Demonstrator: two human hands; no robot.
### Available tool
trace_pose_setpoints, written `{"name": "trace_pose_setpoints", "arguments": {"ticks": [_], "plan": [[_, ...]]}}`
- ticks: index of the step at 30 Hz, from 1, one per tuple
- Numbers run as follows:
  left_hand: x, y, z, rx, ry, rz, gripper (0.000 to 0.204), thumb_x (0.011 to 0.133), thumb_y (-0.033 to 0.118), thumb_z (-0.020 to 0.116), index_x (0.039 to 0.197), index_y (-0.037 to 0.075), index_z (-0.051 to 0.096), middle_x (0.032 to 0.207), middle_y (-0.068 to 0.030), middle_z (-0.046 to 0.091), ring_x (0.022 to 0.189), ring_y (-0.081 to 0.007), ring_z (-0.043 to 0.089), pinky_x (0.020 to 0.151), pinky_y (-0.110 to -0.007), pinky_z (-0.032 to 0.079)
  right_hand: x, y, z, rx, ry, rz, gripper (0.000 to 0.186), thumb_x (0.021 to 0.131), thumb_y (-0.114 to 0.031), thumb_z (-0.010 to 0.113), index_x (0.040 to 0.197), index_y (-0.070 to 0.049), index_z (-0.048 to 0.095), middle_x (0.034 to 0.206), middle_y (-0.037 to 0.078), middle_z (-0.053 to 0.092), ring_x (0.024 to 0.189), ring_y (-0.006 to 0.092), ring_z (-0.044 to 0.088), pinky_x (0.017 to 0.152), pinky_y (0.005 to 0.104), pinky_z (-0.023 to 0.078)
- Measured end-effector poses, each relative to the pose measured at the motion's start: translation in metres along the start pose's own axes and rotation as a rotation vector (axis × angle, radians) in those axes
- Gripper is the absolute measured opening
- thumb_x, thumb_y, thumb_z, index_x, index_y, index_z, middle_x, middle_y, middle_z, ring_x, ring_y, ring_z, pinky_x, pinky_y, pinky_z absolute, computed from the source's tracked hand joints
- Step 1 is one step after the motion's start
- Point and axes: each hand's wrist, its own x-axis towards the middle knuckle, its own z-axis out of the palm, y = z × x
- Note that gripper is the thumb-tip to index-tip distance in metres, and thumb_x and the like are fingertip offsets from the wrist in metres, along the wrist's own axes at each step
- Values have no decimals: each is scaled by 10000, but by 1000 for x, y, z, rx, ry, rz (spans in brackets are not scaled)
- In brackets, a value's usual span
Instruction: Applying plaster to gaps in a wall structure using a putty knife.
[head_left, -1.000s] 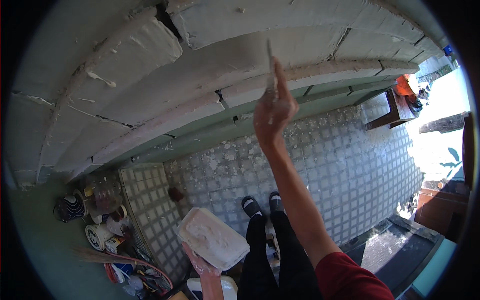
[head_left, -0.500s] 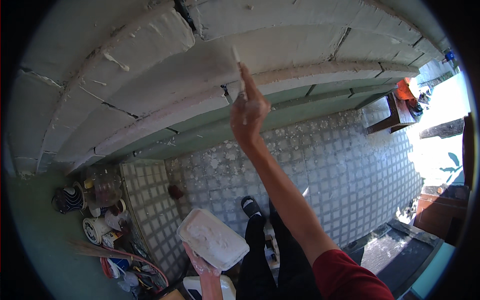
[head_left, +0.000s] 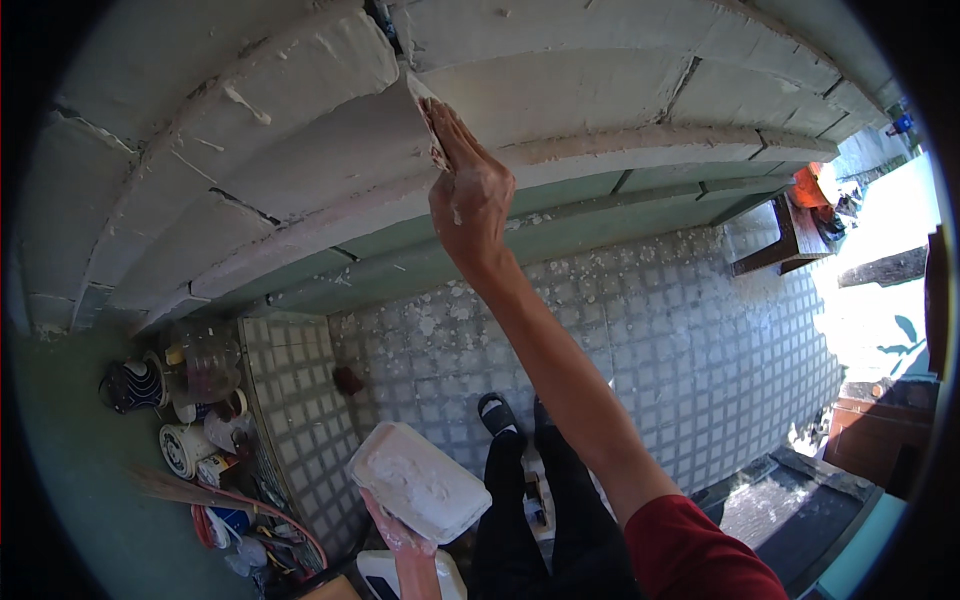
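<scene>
My right hand [head_left: 470,195], smeared with white paste, grips a flat putty knife [head_left: 420,100] whose blade lies against the pale, panelled surface [head_left: 590,90] just below a dark open joint [head_left: 385,30] at upper middle. My left hand [head_left: 400,525], also coated in white, holds a rectangular white tub [head_left: 420,480] of white paste from beneath, low at centre-left.
Tiled floor [head_left: 690,350] lies below, with my slippered foot [head_left: 497,414]. Containers [head_left: 183,448], a broom [head_left: 175,490] and hose are cluttered at left. A wooden bench [head_left: 795,240] with an orange object [head_left: 815,185] stands upper right; a dark framed panel [head_left: 760,510] lies lower right.
My right hand with the knife has moved leftward along the surface, toward the dark joint. My left hand and tub have shifted only slightly left.
</scene>
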Motion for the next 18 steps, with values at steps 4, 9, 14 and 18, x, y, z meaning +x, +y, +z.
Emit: {"name": "trace_pose_setpoints", "arguments": {"ticks": [4, 9, 14, 18], "plan": [[-5, 0, 8, 5, 32, 10, 717, 908, 629, 434, 1460, 185, 327, 1450, -62, 401, 1288, -331, 437, 1039, -518, 404, 18, 25, -58, -99, 119, 289, 601, 673, 140, 443, 1244, 23, 587, 961, 218, 685, 848, 261, 689, 730, 354, 544], [-8, -8, 1, -40, -2, -31, 703, 917, 621, 424, 1461, 186, 327, 1453, -62, 397, 1297, -328, 429, 1044, -517, 400, 44, 74, -65, -262, 373, 73, 579, 717, 44, 420, 1272, -1, 579, 690, 193, 651, 524, 302, 574, 562, 380, 466], [-12, -9, -7, -25, -54, -19, 700, 921, 620, 414, 1461, 184, 326, 1455, -61, 395, 1301, -327, 424, 1044, -518, 398, 1, 19, 7, -32, 190, 60, 677, 619, 134, 435, 1240, -59, 622, 1162, 170, 645, 1008, 290, 673, 804, 321, 537], [-13, -8, 1, -4, -13, 16, 704, 920, 624, 411, 1460, 180, 327, 1454, -63, 395, 1302, -326, 421, 1045, -513, 395, -12, 22, -6, -2, 34, -29, 579, 664, 110, 482, 1212, -11, 624, 1187, 194, 629, 1071, 279, 637, 836, 342, 541]]}}
